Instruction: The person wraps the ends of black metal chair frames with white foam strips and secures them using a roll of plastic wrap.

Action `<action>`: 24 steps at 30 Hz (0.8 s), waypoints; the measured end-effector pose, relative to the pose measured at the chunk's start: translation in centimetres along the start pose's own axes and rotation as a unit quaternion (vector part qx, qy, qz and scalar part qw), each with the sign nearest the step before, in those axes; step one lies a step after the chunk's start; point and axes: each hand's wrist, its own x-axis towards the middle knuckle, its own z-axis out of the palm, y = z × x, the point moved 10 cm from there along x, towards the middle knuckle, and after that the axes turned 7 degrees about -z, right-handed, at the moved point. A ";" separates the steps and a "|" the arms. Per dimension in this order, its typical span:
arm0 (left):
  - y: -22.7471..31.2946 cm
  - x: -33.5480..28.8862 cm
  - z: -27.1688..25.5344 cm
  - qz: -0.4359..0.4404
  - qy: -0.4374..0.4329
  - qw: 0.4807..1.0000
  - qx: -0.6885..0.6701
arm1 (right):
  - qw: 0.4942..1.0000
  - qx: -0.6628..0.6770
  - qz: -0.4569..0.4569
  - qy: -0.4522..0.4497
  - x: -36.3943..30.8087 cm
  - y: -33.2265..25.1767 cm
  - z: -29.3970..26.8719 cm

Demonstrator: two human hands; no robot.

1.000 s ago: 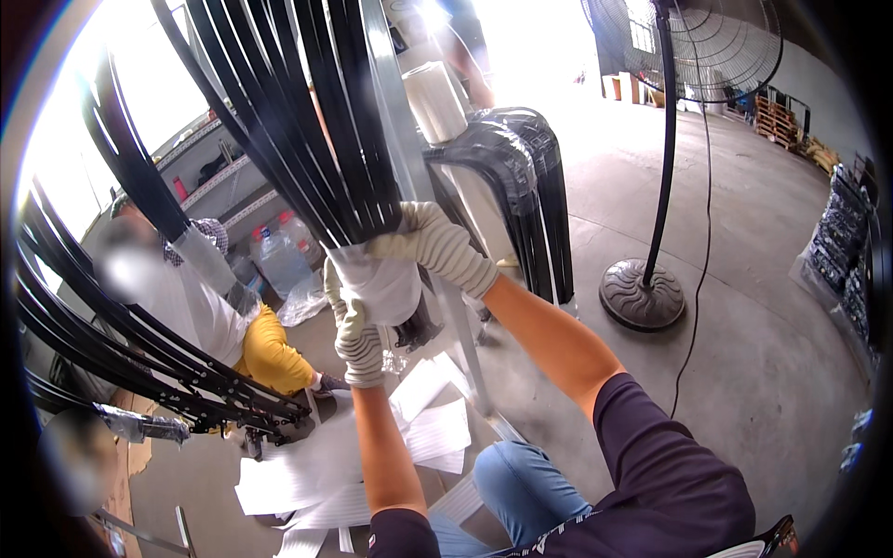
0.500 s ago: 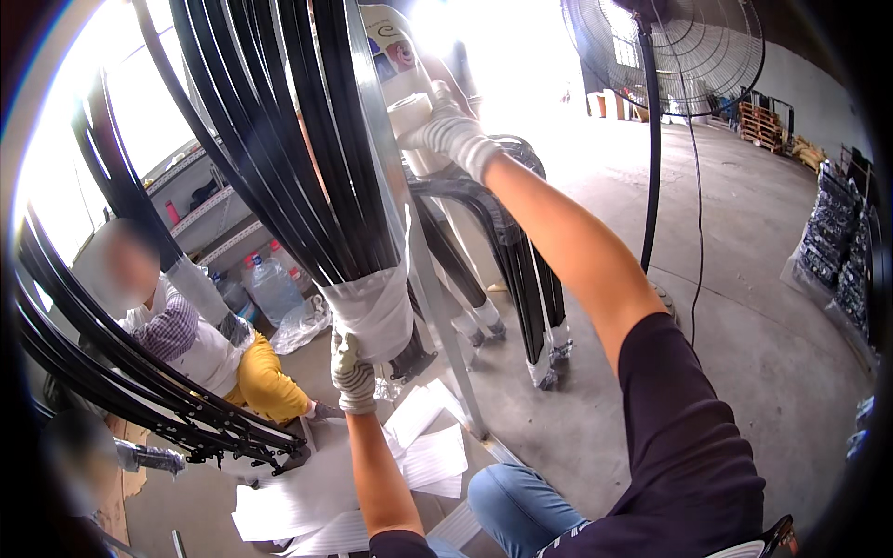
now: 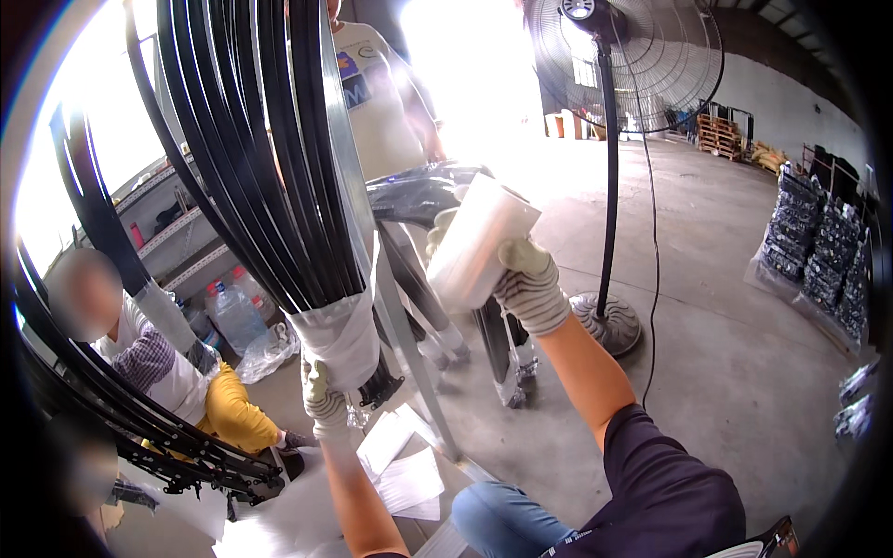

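A bundle of long curved black metal tubes [image 3: 270, 167] stands tilted before me, its lower end wound in a white sheet wrap [image 3: 339, 339]. My left hand [image 3: 323, 395], in a striped knit glove, grips the wrap's lower left edge with curled fingers. To the right of the bundle, my right hand [image 3: 530, 279], gloved alike, clasps a thick roll of clear plastic film [image 3: 486, 240]. The roll is held tilted and apart from the bundle. A grey metal post [image 3: 400, 279] rises close beside the tubes.
White sheets [image 3: 405, 465] lie below my left arm. Behind the post stand more black tubes [image 3: 493, 344] with wrapped ends. A pedestal fan [image 3: 609, 186] with a hanging cord stands right. One person [image 3: 200, 381] sits left among tubes; another [image 3: 381, 102] stands beyond the bundle.
My right hand has brought the film roll down and rightward, nearer to me, away from the bundle's far side. My left hand keeps its hold at the wrap. The view has shifted slightly right.
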 end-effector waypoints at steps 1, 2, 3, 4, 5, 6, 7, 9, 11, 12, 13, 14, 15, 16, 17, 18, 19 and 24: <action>0.1 -0.1 -0.2 0.007 0.008 0.999 0.032 | 0.999 0.033 0.017 0.003 -0.7 0.7 0.3; 0.3 -0.3 -0.5 0.014 0.017 0.998 0.065 | 0.997 0.068 0.034 0.006 -1.3 1.4 0.6; 0.7 -0.4 -0.4 0.022 0.026 0.995 0.097 | 0.993 0.102 0.051 0.008 -1.7 2.2 0.9; 0.6 -0.5 -0.1 -0.003 0.034 0.998 0.049 | 0.991 0.120 0.067 -0.001 -1.8 2.7 1.7; 0.8 -0.5 0.1 0.001 0.017 0.999 0.031 | 0.989 0.134 0.066 -0.011 -2.0 3.2 2.2; 0.9 -0.6 0.4 0.005 0.000 1.000 0.010 | 0.987 0.147 0.066 -0.023 -2.2 3.7 2.7; 1.1 -0.6 0.7 0.009 -0.018 1.000 -0.010 | 0.984 0.161 0.065 -0.035 -2.4 4.2 3.3; 1.3 -0.6 1.4 0.010 -0.009 1.000 -0.022 | 0.985 0.162 0.062 -0.013 -3.0 5.3 3.2; 1.5 -0.9 -0.3 0.015 0.029 0.999 -0.041 | 0.977 0.189 0.095 0.005 -4.1 6.7 4.2; 0.9 -0.6 -0.8 0.018 0.024 0.999 0.039 | 0.978 0.184 0.102 -0.008 -4.7 7.1 4.5; 0.7 -0.7 -0.3 0.016 0.042 0.998 0.054 | 0.978 0.176 0.105 0.025 -5.7 7.8 3.7; 0.7 -0.8 0.1 0.013 0.061 0.996 0.069 | 0.982 0.146 0.114 0.018 -6.6 8.7 3.2; 0.0 -0.5 0.9 -0.010 0.042 0.998 0.037 | 0.987 0.103 0.118 0.024 -7.3 9.4 2.6; 0.0 -0.3 1.3 -0.030 0.027 0.999 0.009 | 0.990 0.064 0.124 0.027 -7.9 10.3 2.4; -0.1 -0.3 1.8 -0.052 0.015 0.998 -0.019 | 0.991 0.011 0.126 0.042 -8.3 11.2 2.1; 1.4 -0.5 3.5 -0.001 -0.019 0.999 -0.029 | 0.989 -0.049 0.124 0.063 -8.8 11.6 1.4; 3.9 -1.2 6.0 0.055 -0.051 0.997 -0.036 | 0.987 -0.049 0.129 0.085 -9.1 12.5 1.1; 5.3 -1.4 3.4 0.084 0.124 0.956 0.253 | 0.982 -0.093 0.118 0.114 -9.1 14.4 1.3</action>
